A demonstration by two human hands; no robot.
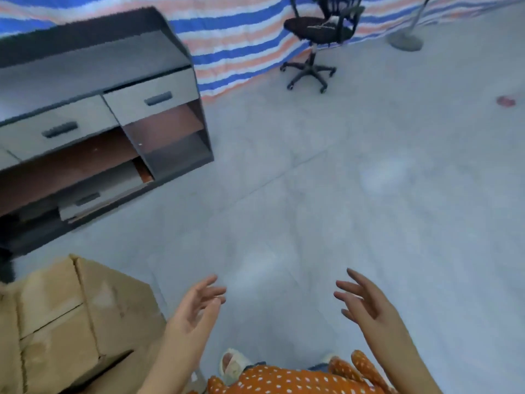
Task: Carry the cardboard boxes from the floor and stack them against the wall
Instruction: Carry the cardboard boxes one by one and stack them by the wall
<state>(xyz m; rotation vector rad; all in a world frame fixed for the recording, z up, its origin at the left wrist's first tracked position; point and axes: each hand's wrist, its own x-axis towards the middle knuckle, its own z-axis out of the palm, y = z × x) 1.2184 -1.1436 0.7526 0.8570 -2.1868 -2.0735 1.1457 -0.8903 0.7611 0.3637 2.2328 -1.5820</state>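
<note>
Both hands are out in front, over the gray floor (341,172). The left hand (196,311) and the right hand (366,305) have a wide, loose grip and hold nothing. A cardboard box (71,317) sits on the floor, just beside the left hand. A dark desk (93,89) stands behind it.

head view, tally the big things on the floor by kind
Brown cardboard box: 1
Grey desk with drawers: 1
Black swivel office chair: 1
Grey round-based stand: 1
Total: 4
</note>
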